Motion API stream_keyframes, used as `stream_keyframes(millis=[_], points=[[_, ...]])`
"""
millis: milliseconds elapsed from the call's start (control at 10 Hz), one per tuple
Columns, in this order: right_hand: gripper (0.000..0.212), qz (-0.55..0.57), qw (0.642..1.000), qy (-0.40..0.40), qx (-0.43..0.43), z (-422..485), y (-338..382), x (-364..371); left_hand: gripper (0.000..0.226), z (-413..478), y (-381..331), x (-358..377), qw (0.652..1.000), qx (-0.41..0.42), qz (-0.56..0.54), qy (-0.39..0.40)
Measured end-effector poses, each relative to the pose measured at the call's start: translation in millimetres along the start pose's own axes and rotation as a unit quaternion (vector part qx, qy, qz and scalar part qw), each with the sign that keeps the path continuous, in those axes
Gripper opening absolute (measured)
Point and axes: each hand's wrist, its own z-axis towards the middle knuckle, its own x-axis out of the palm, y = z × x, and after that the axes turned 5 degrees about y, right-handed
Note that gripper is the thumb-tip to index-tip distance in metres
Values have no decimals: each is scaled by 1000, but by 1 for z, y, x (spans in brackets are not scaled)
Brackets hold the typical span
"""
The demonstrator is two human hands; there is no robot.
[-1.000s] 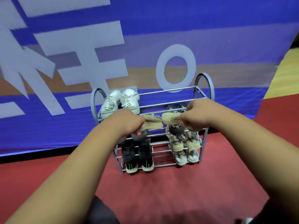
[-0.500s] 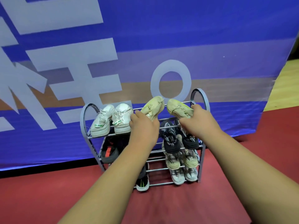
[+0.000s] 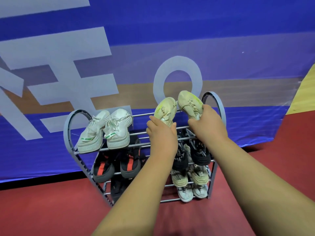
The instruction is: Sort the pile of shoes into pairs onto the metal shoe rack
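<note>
**Cream pair over the top shelf, right side, not set down yet**

The left hand point(image 3: 162, 132) has its fingers curled round the heel of the left shoe point(image 3: 166, 109), and the right hand point(image 3: 207, 124) grips the right shoe point(image 3: 189, 103) the same way. Both shoes are tipped steeply, toes up toward the far banner point(image 3: 238, 48), just right of the white pair point(image 3: 105, 130) on the rack point(image 3: 219, 106). Can't tell if the soles touch the rails point(image 3: 138, 133). Likely trouble: if the person lets go at this tilt, a heel could slide off the near rail or drop between rails onto the black pair point(image 3: 199, 150). A hard push might also shove the light-looking rack back.
</note>
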Motion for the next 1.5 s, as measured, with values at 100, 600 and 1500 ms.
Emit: stream_keyframes(millis=[100,600,1500], points=[[47,-12,1000,-2,5,10,-6,3,96,4,-9,13,1000,-26,-17,-2],[55,-65,997,35,-3,18,-33,14,104,-3,-2,23,994,23,-86,63],[74,-47,985,168,-1,23,2,-14,70,28,-2,-56,964,20,-112,241]])
